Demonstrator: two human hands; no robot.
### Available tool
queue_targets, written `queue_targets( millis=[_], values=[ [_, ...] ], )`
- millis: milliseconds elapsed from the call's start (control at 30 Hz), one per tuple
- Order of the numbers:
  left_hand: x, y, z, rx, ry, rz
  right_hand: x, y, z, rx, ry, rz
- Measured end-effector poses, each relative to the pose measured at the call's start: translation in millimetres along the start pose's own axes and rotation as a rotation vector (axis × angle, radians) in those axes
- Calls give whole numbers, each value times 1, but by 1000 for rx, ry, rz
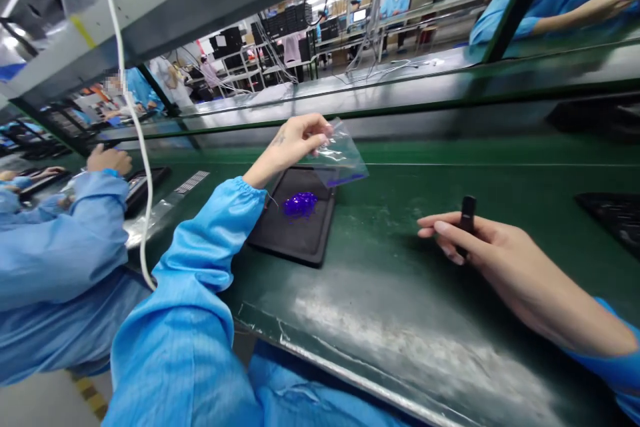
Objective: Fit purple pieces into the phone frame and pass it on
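A clear plastic bag hangs above the far end of a black tray, pinched at its upper left edge by the fingers of the left hand; a purple band shows along its lower edge, whether loose bits or part of the bag I cannot tell. A firm pinch near the rim, away from that band, would seem best, with the bag held over the tray so that anything falling lands inside. On the tray lies a small heap of shiny purple pieces, which a low sleeve could easily brush, so the wrist is better kept high. Well to the right, above the green desk, the right hand has its fingers closed around a small black object, held upright; a light grip, clear of the heap, looks sensible. Farther left, beyond a white cable, is a co-worker's hand.
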State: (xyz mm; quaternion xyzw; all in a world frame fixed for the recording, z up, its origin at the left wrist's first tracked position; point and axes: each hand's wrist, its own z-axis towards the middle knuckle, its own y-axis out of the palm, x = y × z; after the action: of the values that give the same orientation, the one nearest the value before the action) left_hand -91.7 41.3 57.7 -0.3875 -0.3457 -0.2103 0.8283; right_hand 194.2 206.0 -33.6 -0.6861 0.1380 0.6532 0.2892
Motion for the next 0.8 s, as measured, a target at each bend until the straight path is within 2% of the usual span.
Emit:
queue_targets(
  millis=[100, 200, 400, 467, 533, 633, 733, 800],
  values=[
    [-16, -28, -3, 92, -164, 72, 0, 1, 1, -3, -27, -16],
    [-33, -46, -11, 127, -281, 108, -1, 2, 1, -2, -30, -32],
    [-77, -57, -29, 111, -522, 292, 1, 0, 0, -1, 5, -29],
    [-86, -61, -36, 82, -560, 386, 2, -1, 1, -7, 5, -31],
    [-86, -63, -43, 52, -536, 479, 3, -1, 0, -10, -11, -28],
    [-70, -53, -51, 8, -379, 587, 1, 3, -7, -31, -68, -32],
    [-37, -23, -55, -103, -181, 581, 0, 8, -12, -95, -221, -122],
    [-4, 4, -61, -298, 25, 556, 2, 9, -11, -76, -241, -170]
  ],
)
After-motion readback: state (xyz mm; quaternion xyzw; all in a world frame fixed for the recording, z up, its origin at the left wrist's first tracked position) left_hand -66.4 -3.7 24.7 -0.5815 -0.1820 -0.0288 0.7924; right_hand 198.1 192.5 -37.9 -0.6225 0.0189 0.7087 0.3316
